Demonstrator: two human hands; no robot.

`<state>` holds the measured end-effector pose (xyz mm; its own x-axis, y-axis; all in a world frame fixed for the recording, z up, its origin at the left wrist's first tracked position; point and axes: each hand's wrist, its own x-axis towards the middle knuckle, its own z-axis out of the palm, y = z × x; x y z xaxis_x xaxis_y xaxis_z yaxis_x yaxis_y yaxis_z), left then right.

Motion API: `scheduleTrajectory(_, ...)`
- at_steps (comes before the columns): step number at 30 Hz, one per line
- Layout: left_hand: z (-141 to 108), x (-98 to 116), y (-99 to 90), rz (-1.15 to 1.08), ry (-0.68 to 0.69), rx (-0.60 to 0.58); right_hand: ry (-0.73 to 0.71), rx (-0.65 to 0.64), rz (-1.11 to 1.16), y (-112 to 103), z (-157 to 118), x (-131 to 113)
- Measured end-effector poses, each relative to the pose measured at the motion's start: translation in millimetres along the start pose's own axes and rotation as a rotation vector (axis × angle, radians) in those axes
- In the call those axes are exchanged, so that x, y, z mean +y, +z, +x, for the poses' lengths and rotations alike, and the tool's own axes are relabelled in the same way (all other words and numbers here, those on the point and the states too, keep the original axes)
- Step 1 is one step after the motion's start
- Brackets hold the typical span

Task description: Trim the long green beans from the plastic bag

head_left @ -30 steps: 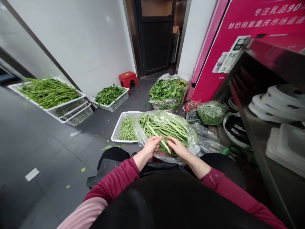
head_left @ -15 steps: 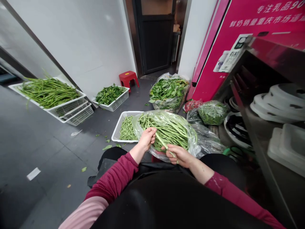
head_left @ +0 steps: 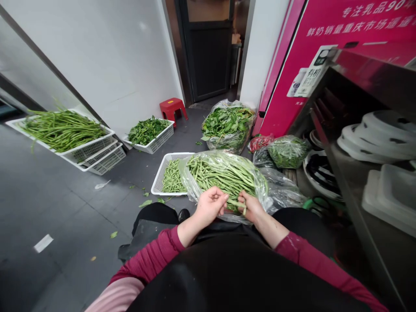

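My left hand [head_left: 210, 203] is closed in a pinch at one end of a green bean [head_left: 235, 203]. The fingers of my right hand [head_left: 252, 206] are closed round the bean's other end, so a short stretch shows between the hands. Both hands hover over the near edge of a clear plastic bag [head_left: 191, 184], which lies open. Long green beans [head_left: 232, 173] fill it, mostly lying side by side. Left of the bag, partly covered by it, a white basket [head_left: 156, 184] holds short bean pieces [head_left: 173, 177].
Leafy greens fill a bag [head_left: 227, 123] beyond the beans and a low white basket [head_left: 152, 145]. Long green stalks [head_left: 65, 130] top stacked baskets at left. A red stool [head_left: 173, 108] stands by the wall. At right is a metal shelf [head_left: 351, 190] with white containers [head_left: 390, 199].
My left hand has moved right and down, close to my right hand. My right hand has shifted slightly right and turned. Less of the bean shows between them.
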<state>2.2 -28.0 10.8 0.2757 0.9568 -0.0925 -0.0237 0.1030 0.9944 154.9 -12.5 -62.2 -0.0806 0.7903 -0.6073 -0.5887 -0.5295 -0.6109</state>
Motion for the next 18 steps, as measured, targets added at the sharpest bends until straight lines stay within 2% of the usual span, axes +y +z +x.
scheduleTrajectory(2, 3, -7, 5.0, -0.025, -0.093, -0.031, 0.041, -0.181, -0.077, 3, -5, -1)
scheduleTrajectory(4, 10, -19, 6.1, 0.033, -0.125, -0.004, 0.157, -0.388, -0.145, 8, -13, 2)
scheduleTrajectory(5, 13, -26, 5.2, 0.116, -0.094, 0.015, 0.211, -0.45, -0.161, 11, -16, 4)
scheduleTrajectory(7, 18, -39, 0.9, 0.394, 0.056, -0.005, 0.276, -0.47, -0.18, 14, -21, 9)
scheduleTrajectory(9, 22, -49, -6.7, 0.734, 0.245, -0.111, 0.277, -0.385, -0.227, 13, -23, 12)
scheduleTrajectory(11, 29, -55, -16.5, 1.02, 0.337, -0.206, 0.198, -0.266, -0.355, 7, -20, 10)
scheduleTrajectory(13, 39, -58, -26.7, 1.206, 0.28, -0.189, -0.013, -0.098, -0.627, -3, -15, 3)
scheduleTrajectory(16, 54, -60, -37.2, 1.376, 0.083, -0.15, -0.42, 0.212, -1.236, -20, -1, -14)
scheduleTrajectory(18, 58, -62, -37.8, 1.433, 0.009, -0.189, -0.497, 0.324, -1.582, -28, 11, -20)
